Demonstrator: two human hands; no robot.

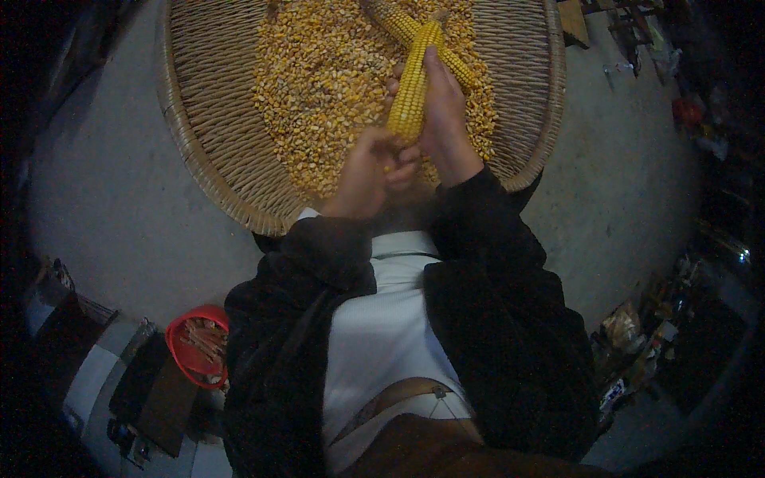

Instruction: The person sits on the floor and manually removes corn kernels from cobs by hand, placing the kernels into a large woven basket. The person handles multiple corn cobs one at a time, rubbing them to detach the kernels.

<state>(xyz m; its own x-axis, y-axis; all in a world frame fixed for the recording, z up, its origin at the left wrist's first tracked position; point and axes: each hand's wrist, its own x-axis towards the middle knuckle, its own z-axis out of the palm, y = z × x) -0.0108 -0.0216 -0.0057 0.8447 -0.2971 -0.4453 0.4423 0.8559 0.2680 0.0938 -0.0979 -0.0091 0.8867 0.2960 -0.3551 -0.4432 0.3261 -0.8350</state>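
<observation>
An ear of dried yellow corn (412, 89) points up and slightly right, with my right hand (445, 113) wrapped around its right side, thumb along the kernels. At its lower end my left hand (370, 173) has its fingers curled, blurred, close against the cob's tip; whether they grip it cannot be told. Beyond, a second corn ear (394, 21) lies slantwise, passing behind the first. Under both hands a wide woven wicker basket (209, 119) holds a broad heap of loose corn kernels (323, 89).
A red plastic basket (176, 352) with what look like bare corncobs stands at lower left, near boxes or boards. Grey floor (119, 197) surrounds the wicker basket. Mixed clutter (633, 334) lies along the right side, and a piece of wood (572, 23) is at upper right.
</observation>
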